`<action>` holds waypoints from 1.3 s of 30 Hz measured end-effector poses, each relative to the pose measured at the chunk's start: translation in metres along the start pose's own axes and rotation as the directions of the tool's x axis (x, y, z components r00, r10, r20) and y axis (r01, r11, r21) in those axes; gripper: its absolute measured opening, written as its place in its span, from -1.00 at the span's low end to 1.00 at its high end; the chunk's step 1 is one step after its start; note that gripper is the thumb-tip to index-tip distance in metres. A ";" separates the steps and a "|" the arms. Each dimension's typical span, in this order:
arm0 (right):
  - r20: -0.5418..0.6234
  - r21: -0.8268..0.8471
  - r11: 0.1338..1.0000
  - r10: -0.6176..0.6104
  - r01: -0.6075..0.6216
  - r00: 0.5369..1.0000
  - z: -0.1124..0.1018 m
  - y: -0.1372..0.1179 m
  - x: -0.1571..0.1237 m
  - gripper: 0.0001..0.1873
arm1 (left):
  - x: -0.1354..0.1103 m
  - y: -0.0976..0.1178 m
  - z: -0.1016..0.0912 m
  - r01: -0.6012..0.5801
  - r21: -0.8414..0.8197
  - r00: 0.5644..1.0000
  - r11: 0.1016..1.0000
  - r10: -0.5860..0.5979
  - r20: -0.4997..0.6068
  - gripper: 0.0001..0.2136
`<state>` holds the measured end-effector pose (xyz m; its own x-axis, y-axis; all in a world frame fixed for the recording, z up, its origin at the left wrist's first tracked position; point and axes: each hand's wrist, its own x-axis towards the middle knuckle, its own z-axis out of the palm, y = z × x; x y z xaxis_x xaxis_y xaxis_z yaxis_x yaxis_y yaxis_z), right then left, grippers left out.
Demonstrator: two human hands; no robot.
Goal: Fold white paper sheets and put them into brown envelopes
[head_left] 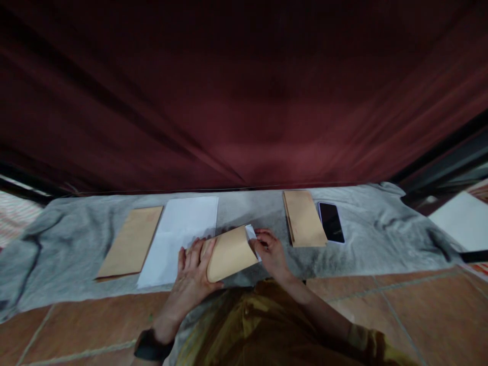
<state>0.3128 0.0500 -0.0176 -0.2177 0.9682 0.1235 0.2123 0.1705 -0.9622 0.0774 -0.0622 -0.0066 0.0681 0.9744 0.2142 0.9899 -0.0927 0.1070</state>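
My left hand [192, 272] grips the left end of a brown envelope [232, 251], thumb underneath and fingers on top, lifting it a little off the grey cloth [381, 239]. A folded white paper [252, 235] sticks out of the envelope's right end. My right hand [269, 249] pinches that paper at the envelope's mouth, fingers closed on it. A white sheet [179, 234] lies just left of my left hand.
A flat brown envelope [131, 241] lies at the left of the cloth. A stack of brown envelopes [303, 217] and a dark phone [331, 222] lie to the right. A dark red curtain [244, 91] hangs behind. Tiled floor [400, 305] lies in front.
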 end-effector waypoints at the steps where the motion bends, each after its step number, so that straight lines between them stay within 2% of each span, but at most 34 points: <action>1: -0.004 -0.013 1.000 -0.002 0.002 1.000 0.002 -0.002 -0.001 -0.84 | 0.001 0.002 0.000 0.001 -0.005 1.000 1.000 -0.001 0.001 0.13; 4: -0.001 -0.049 0.998 0.026 -0.026 1.000 0.005 -0.004 -0.002 -0.85 | 0.003 0.003 0.002 -0.002 -0.009 1.000 1.000 0.002 0.003 0.13; 12: 0.115 -0.110 0.981 0.170 -0.158 0.979 -0.001 0.003 0.000 -0.77 | 0.007 0.004 0.000 -0.057 0.010 0.998 0.998 0.057 -0.011 0.04; 21: 0.060 -0.080 0.976 0.210 -0.205 0.976 -0.003 0.004 -0.005 -0.84 | 0.010 0.003 0.001 -0.059 0.009 0.998 0.998 0.059 0.007 0.06; 26: 0.007 -0.016 0.984 0.176 -0.176 0.984 -0.001 0.006 -0.006 -0.86 | 0.012 0.004 -0.001 -0.075 0.009 0.997 0.997 0.075 0.002 0.07; 28: -0.041 -0.017 0.982 0.188 -0.189 0.981 0.000 0.007 -0.006 -0.83 | 0.013 0.004 -0.002 -0.083 0.016 0.997 0.996 0.083 -0.001 0.06; 31: -0.075 -0.021 0.972 0.233 -0.235 0.970 -0.001 0.010 -0.005 -0.65 | 0.015 0.004 -0.002 -0.094 0.025 0.996 0.995 0.094 0.000 0.05; 34: -0.008 0.026 0.966 0.257 -0.257 0.966 -0.002 0.016 -0.002 -0.61 | 0.018 0.004 -0.003 -0.107 0.024 0.994 0.994 0.107 0.000 0.04; 37: 0.082 0.096 0.956 0.271 -0.278 0.959 -0.005 0.023 0.001 -0.76 | 0.022 0.004 -0.004 -0.133 0.022 0.991 0.991 0.133 -0.003 0.04; 39: 0.101 0.120 0.947 0.286 -0.297 0.953 -0.007 0.026 0.002 -0.83 | 0.025 0.004 -0.004 -0.144 0.023 0.990 0.989 0.144 -0.001 0.04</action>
<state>0.3242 0.0579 -0.0409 -0.2432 0.9527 -0.1823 0.1517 -0.1482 -0.9773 0.0825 -0.0390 0.0032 0.2095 0.9509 0.2279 0.9724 -0.2270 0.0532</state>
